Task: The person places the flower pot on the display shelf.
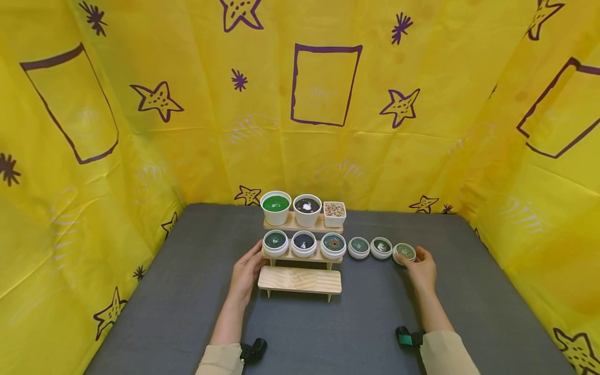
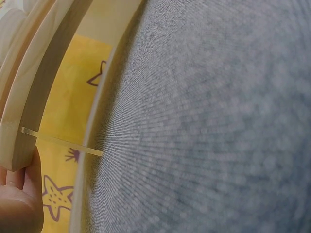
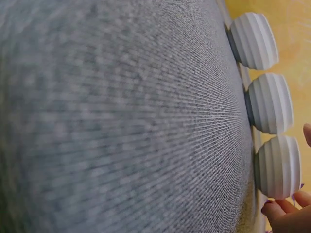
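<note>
My left hand (image 1: 246, 273) is at the left end of a tiered wooden stand (image 1: 300, 280). In the left wrist view its fingers (image 2: 32, 182) touch the shelf's end, partly hidden behind the wood. On the middle tier sit a teal pot (image 1: 275, 242), a dark pot (image 1: 303, 243) and a pot with a brown centre (image 1: 333, 245). Right of the stand, a row holds a small white ribbed pot (image 1: 359, 247), another pot (image 1: 382, 247) and a green-filled pot (image 1: 404, 253). My right hand (image 1: 422, 272) grips that last pot between thumb and fingers.
The top tier carries a white cup with green filling (image 1: 275, 207), a cup with dark filling (image 1: 307, 210) and a square dish of pebbles (image 1: 334, 214). The lowest tier is bare wood. Yellow patterned cloth (image 1: 300, 146) surrounds the grey table (image 1: 197, 250) at the back and sides.
</note>
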A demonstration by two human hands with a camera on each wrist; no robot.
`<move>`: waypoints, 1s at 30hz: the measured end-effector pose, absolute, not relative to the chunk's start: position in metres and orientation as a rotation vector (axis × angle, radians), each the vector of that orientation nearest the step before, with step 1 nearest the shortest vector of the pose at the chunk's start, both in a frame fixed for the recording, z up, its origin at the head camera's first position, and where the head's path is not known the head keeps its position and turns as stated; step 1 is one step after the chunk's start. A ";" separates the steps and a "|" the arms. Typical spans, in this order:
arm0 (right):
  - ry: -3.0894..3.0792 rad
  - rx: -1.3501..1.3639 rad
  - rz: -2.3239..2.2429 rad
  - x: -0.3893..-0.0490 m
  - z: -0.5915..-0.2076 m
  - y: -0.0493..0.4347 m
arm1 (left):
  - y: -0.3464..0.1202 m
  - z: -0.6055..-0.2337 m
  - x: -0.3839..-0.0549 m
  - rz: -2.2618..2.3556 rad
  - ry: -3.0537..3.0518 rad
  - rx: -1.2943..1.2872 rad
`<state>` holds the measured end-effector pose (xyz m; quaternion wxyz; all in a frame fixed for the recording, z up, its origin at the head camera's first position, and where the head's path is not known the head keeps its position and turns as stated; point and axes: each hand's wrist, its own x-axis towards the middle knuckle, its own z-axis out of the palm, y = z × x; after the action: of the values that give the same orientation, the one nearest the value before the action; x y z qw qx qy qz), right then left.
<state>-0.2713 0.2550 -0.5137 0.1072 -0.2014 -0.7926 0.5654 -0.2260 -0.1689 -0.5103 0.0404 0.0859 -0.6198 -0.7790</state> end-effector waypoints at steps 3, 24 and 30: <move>-2.315 -0.577 1.673 -0.273 -0.517 0.257 | -0.169 -0.510 -0.226 -2.387 -1.904 0.271; -2.278 -0.564 1.666 -0.274 -0.524 0.255 | -0.169 -0.510 -0.226 -2.391 -1.888 0.251; -2.257 -0.589 1.651 -0.273 -0.525 0.256 | -0.168 -0.509 -0.225 -2.383 -1.896 0.257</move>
<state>-0.2733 0.2560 -0.5250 0.1416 -0.2040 -0.7818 0.5720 -0.2254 -0.1684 -0.5089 0.0426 0.0840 -0.6198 -0.7791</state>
